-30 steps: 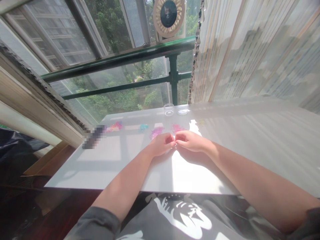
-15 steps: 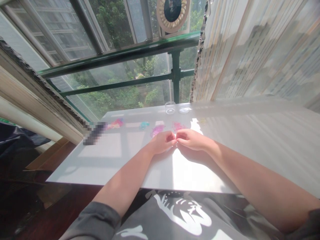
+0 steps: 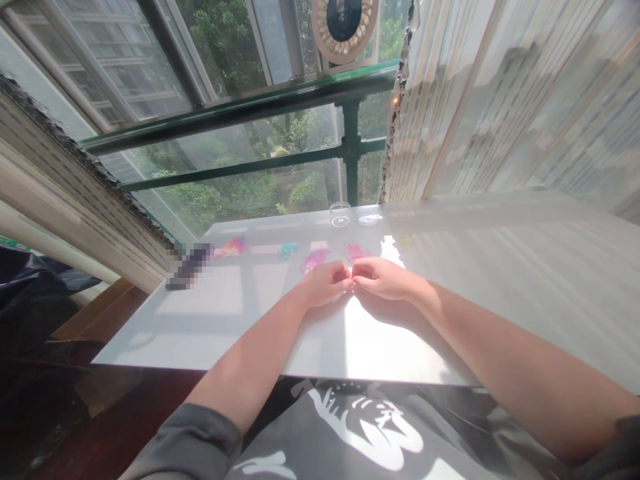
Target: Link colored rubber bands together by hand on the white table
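Observation:
My left hand [image 3: 327, 283] and my right hand [image 3: 380, 277] meet at the fingertips over the white table [image 3: 200, 333]. Both are closed in a pinch, thumbs against curled fingers. Whatever they hold is too small to make out; tiny bright specks show below the fingertips. Just beyond the hands lie a purple-pink pile of small pieces [image 3: 316, 259] and a pink pile of small pieces [image 3: 356, 251]. Farther left are a teal pile [image 3: 289, 250] and a mixed pink, orange and blue pile [image 3: 233, 247].
At the table's far edge stand a clear round container [image 3: 341, 215] and a flat clear dish or lid [image 3: 369, 219]. A faint yellowish patch [image 3: 405, 241] lies to the right. A blurred-out dark object [image 3: 190, 267] rests at the left edge. Behind are a green railing [image 3: 352, 133] and curtains [image 3: 480, 120].
My hands stay in nearly the same place, fingertips still together. The view has shifted very slightly; the piles and containers have not moved.

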Motion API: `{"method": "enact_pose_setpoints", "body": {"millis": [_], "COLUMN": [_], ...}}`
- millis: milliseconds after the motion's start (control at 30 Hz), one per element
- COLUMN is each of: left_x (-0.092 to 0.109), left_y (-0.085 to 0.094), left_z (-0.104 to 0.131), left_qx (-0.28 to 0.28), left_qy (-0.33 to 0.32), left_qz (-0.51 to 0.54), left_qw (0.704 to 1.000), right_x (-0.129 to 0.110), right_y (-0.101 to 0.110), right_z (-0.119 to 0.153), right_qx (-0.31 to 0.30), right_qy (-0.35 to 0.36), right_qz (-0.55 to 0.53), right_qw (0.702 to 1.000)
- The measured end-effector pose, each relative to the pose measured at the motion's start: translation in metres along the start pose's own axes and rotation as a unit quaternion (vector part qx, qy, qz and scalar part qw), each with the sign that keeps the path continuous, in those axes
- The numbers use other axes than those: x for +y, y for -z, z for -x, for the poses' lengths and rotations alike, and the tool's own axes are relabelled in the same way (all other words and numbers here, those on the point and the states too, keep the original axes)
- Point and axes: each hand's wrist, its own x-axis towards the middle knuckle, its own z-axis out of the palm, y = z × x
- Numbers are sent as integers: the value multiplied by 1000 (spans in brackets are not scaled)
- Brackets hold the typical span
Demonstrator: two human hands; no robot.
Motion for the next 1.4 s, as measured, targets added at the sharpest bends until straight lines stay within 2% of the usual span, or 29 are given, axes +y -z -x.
{"method": "enact_pose_setpoints", "body": {"millis": [800, 1400], "left_x": [0, 2], "left_y": [0, 0], "left_z": [-2, 0], "left_qx": [-1, 2], "left_qy": [-9, -7], "left_qz": [1, -7], "left_qw": [1000, 1000], "right_x": [3, -1], "right_y": [-4, 0], "right_z": [-2, 0], "right_qx": [13, -4], "right_qy": [-4, 3], "right_qz": [17, -3], "right_qw": [1000, 1000]}}
